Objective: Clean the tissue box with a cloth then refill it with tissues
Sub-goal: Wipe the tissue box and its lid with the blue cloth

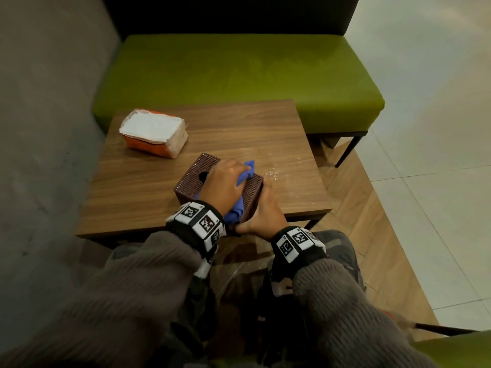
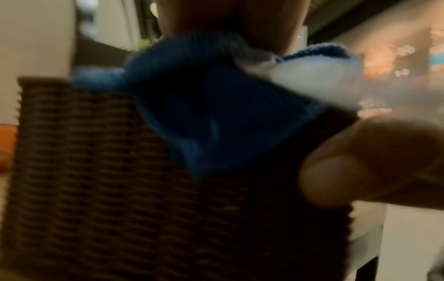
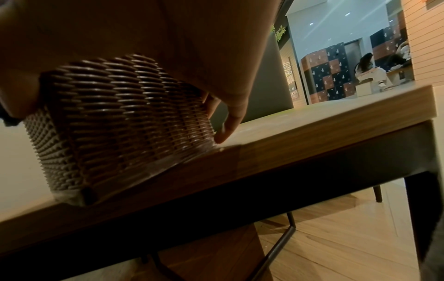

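A brown woven tissue box (image 1: pixel 190 179) stands near the front edge of the wooden table (image 1: pixel 148 187), its round top opening partly showing. My left hand (image 1: pixel 229 179) lies on the box top, gripping a crumpled blue cloth (image 1: pixel 245 173) that sticks out past the fingers and hangs over the near face (image 2: pixel 204 114). My right hand (image 1: pixel 261 208) holds the box's right near corner, with its fingers (image 3: pixel 225 125) down the right side (image 3: pixel 125 123) and its thumb (image 2: pixel 348 167) on the near face. An opened orange and white tissue pack (image 1: pixel 154 132) lies at the table's far left.
White specks (image 1: pixel 273 171) dot the table just right of the box. A green bench (image 1: pixel 239 75) stands behind the table and a grey wall (image 1: pixel 39 128) runs along the left. Far off in the right wrist view, a seated person (image 3: pixel 370 72) is by the lockers.
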The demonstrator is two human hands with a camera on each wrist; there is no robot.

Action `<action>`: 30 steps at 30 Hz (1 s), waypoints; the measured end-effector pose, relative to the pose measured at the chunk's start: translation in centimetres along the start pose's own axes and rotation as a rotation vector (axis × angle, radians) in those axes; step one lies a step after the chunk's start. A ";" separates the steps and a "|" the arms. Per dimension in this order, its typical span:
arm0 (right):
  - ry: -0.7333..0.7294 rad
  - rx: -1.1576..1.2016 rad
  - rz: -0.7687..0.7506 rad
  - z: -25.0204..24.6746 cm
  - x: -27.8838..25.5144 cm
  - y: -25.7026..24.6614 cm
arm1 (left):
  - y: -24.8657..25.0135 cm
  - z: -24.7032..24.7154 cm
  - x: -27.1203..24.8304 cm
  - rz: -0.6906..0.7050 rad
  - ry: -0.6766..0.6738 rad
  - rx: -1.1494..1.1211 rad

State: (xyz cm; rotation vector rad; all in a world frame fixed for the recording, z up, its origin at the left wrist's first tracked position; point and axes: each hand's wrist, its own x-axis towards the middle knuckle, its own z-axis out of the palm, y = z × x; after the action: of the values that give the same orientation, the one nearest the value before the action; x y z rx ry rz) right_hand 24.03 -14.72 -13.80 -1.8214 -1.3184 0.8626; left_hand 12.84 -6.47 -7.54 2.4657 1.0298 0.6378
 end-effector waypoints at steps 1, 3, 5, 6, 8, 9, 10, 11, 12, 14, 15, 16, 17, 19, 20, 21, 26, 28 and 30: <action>-0.001 0.000 -0.002 0.0 -0.1 -0.1 | 0.5 0.1 -0.3 0.030 -0.002 0.009; -0.009 0.009 -0.020 0.1 -0.2 0.0 | 0.8 0.5 -2.0 0.218 -0.076 0.010; -0.012 0.000 -0.021 0.4 -0.2 0.2 | 0.3 -0.3 -3.0 0.336 -0.172 0.009; -0.012 -0.011 -0.011 0.4 -0.2 0.1 | 0.0 -0.7 -2.5 0.312 -0.186 0.020; -0.016 -0.020 0.009 0.1 -0.1 -0.3 | -0.5 -0.7 -1.1 0.169 -0.106 0.003; -0.012 -0.017 0.018 -0.1 -0.1 -0.4 | -0.4 -0.5 -0.6 0.107 -0.040 -0.019; -0.011 -0.013 0.031 -0.3 -0.2 -0.5 | -0.3 -0.1 -0.4 0.073 0.015 -0.033; -0.015 -0.013 0.036 -0.3 -0.2 -0.5 | -0.1 0.2 -0.5 0.076 0.044 -0.037; -0.026 -0.013 0.042 -0.3 -0.4 -0.5 | 0.1 0.6 -1.1 0.113 0.041 -0.037; -0.042 0.006 0.063 -0.3 -0.4 -0.3 | 0.0 0.9 -3.3 0.259 -0.009 -0.047; -0.050 0.017 0.093 -0.2 -0.5 -0.2 | -0.6 0.6 -4.6 0.342 -0.048 -0.052; -0.061 0.015 0.114 -0.3 -0.5 -0.4 | -1.4 -0.1 -5.5 0.409 -0.089 -0.046; -0.058 0.004 0.108 -0.3 -0.4 -0.4 | -2.6 -0.9 -5.8 0.441 -0.120 -0.029; -0.036 -0.017 0.060 -0.4 -0.2 -0.3 | -5.1 -2.4 -5.4 0.343 -0.098 -0.007; -0.034 -0.013 0.054 -0.5 -0.2 -0.4 | -6.1 -3.2 -4.8 0.229 -0.049 -0.021; -0.028 -0.004 0.050 -0.4 -0.1 -0.5 | -6.7 -3.8 -4.0 0.129 0.006 -0.029; 0.003 0.010 0.049 0.1 -0.2 -0.6 | -5.4 -3.0 0.6 -0.226 0.135 0.061; -0.005 -0.022 0.052 0.1 -0.3 -0.7 | -4.4 -3.1 3.0 -0.413 0.135 0.108; -0.006 -0.032 0.043 0.1 -0.2 -0.5 | -3.2 -2.5 4.7 -0.503 0.012 0.147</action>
State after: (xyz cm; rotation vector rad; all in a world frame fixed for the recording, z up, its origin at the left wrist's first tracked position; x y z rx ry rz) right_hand 23.67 -14.80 -13.35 -1.8796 -1.3078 0.8756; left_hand 12.60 -0.48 -5.91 2.1807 1.6717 0.4232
